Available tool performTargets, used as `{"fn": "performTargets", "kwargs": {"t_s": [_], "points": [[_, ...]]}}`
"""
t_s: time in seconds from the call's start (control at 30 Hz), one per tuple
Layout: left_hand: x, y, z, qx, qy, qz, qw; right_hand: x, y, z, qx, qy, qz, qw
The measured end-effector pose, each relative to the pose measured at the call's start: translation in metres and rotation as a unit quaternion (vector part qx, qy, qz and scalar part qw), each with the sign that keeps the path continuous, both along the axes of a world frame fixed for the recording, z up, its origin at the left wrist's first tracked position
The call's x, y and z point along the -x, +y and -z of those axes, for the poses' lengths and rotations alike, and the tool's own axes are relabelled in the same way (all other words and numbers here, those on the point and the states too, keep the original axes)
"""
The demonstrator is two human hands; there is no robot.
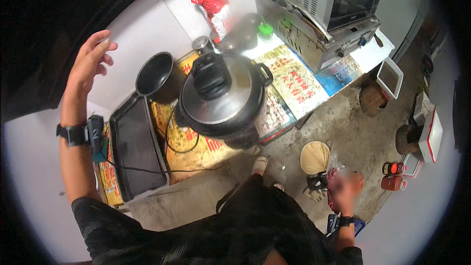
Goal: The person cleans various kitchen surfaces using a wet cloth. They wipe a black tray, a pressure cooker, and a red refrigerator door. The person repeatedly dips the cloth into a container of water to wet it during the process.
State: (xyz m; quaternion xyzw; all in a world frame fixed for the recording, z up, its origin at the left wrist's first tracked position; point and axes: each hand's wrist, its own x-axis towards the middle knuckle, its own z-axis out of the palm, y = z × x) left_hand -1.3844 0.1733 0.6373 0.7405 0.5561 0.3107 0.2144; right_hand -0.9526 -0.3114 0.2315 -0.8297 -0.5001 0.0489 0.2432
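My left hand (94,57) is raised at the left in front of the white wall, fingers apart, holding nothing. Below and right of it stands a deep black inner pot (156,75), beside a black rectangular baking tray (138,151). A large electric pressure cooker (220,95) with a steel lid and black handle sits on the counter before me. At the lower right, my right hand (346,195) overlaps a pink and dark patterned cloth or bag (333,187). Blur covers the fingers, so I cannot tell whether they grip it.
A microwave (353,0) rests on a steel appliance (294,29). Behind the cooker are a red and white bag (217,11) and a green-lidded jar (265,31). A straw fan (315,157), wooden stools (373,97) and red-liquid jugs (392,183) stand at the right. A cord (147,170) crosses the tray.
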Motion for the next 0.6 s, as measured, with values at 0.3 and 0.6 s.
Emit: {"fn": "performTargets", "kwargs": {"t_s": [0.3, 0.6], "points": [[0.048, -0.156, 0.007, 0.060, -0.018, 0.021, 0.998, 0.003, -0.006, -0.002, 0.118, 0.200, -0.001, 0.973], [0.076, -0.217, 0.078, 0.147, -0.109, -0.044, 0.982, 0.008, 0.036, 0.071, 0.040, 0.458, -0.018, 0.888]]}}
